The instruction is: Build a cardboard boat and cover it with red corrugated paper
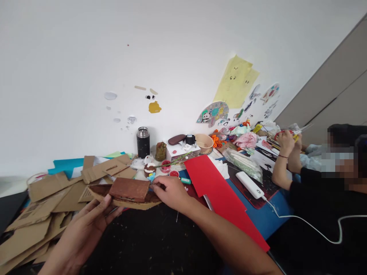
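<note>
A small model boat (134, 204) with a pale hull and a brown cabin roof (129, 189) is held up over the dark table. My left hand (99, 214) grips its left part, thumb on the near side and fingers beneath. At the boat's right end, my right hand (169, 193) is closed in a pinch. Right at those fingertips shows a small blue piece (151, 176) with a bit of yellow. The hull's far right tip is hidden behind my right hand.
Cardboard scraps (40, 206) pile up at left. Behind the boat stand a black flask (143, 143), a white box (182, 151) and a round wooden bowl (204, 142). Red sheets (220, 191) and a white power strip (249, 185) lie right. Another person's hands (286, 143) work farther right.
</note>
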`<state>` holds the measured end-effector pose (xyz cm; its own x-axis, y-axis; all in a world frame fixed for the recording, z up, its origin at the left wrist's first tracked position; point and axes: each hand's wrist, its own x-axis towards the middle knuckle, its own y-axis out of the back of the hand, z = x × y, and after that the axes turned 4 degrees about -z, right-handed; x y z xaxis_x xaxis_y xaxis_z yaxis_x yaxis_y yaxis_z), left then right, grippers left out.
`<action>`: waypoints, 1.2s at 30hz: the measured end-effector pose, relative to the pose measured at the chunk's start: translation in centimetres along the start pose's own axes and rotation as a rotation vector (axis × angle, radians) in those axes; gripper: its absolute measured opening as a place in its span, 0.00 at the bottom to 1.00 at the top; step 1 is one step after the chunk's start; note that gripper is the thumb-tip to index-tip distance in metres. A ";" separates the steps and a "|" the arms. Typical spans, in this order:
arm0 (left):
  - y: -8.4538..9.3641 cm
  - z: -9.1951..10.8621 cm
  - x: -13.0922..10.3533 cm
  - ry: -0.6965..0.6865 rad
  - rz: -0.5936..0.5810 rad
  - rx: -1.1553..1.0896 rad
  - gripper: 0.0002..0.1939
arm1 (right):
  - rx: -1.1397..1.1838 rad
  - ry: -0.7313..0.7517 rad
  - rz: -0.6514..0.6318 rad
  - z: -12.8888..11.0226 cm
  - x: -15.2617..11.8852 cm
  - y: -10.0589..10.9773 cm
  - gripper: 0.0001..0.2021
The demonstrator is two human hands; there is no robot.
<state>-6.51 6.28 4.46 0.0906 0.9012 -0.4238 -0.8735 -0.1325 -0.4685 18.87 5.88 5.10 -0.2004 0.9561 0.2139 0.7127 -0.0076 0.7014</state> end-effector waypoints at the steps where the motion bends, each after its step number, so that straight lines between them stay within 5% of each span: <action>1: 0.0 0.1 -0.1 -0.002 -0.003 0.001 0.13 | 0.002 -0.003 -0.002 0.0 0.0 0.0 0.05; 36: 0.8 -0.4 0.5 0.011 -0.021 0.012 0.13 | -0.029 0.027 -0.056 0.1 0.2 -0.2 0.06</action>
<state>-6.98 6.45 3.61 0.1140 0.8990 -0.4230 -0.8772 -0.1088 -0.4676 18.76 6.15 4.90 -0.2576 0.9470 0.1920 0.6805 0.0367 0.7319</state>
